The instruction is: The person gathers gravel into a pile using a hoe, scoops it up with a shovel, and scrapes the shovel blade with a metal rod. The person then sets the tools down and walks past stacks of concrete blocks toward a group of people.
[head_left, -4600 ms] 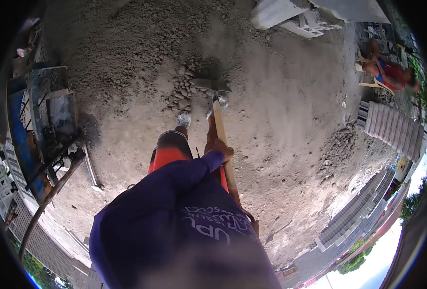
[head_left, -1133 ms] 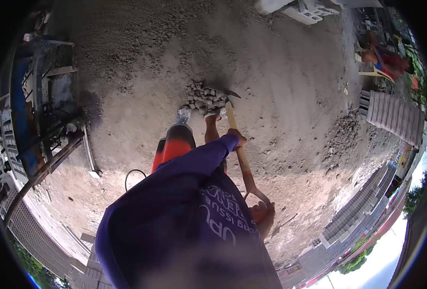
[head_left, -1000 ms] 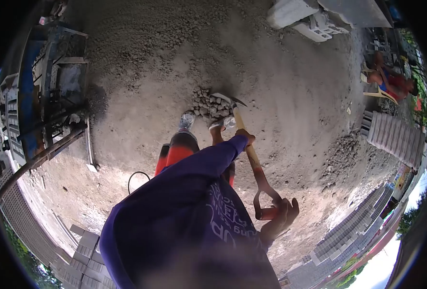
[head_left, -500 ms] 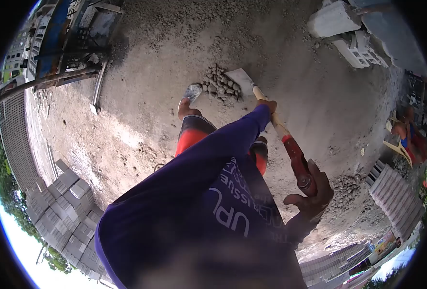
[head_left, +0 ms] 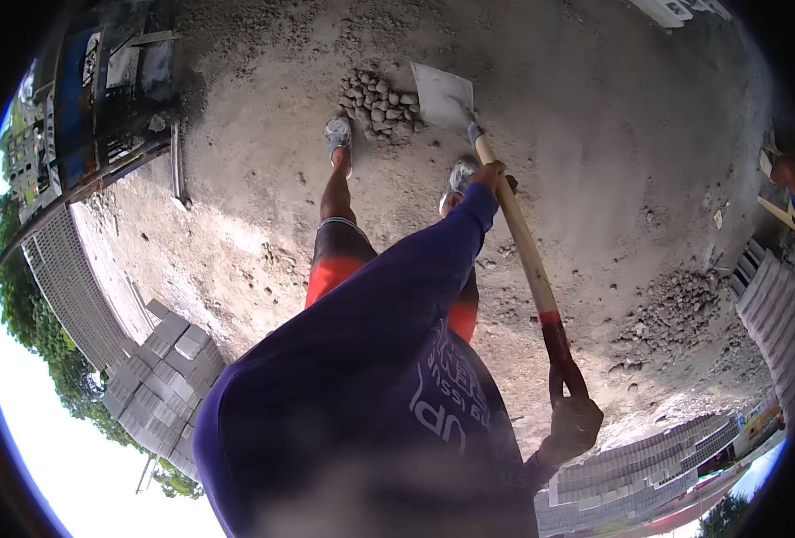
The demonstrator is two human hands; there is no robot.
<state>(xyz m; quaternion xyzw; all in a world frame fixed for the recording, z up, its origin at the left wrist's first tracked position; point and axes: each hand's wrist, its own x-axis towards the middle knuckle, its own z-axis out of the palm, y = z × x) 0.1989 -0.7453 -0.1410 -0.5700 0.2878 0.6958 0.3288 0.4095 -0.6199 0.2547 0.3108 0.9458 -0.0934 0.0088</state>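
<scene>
A shovel (head_left: 527,247) with a pale wooden shaft and a red D-shaped handle slants across the view. Its flat metal blade (head_left: 440,94) lies at ground level, just right of a small heap of stones (head_left: 377,103). My left hand (head_left: 489,175) is wrapped round the lower shaft, close to the blade socket. At the other end, my right hand (head_left: 577,424) is closed on the red handle grip. My two feet stand near the heap, the right one partly behind the left arm.
Stacked grey blocks (head_left: 169,372) stand at lower left, with more block stacks (head_left: 621,484) at lower right. A loose gravel heap (head_left: 675,309) lies to the right. Dark framework (head_left: 101,99) is at upper left. Another person (head_left: 783,175) is at the far right edge.
My right hand, open beside the handle before, has closed on its grip. The blade has moved up and left in view, and the whole scene has shifted as my head moved.
</scene>
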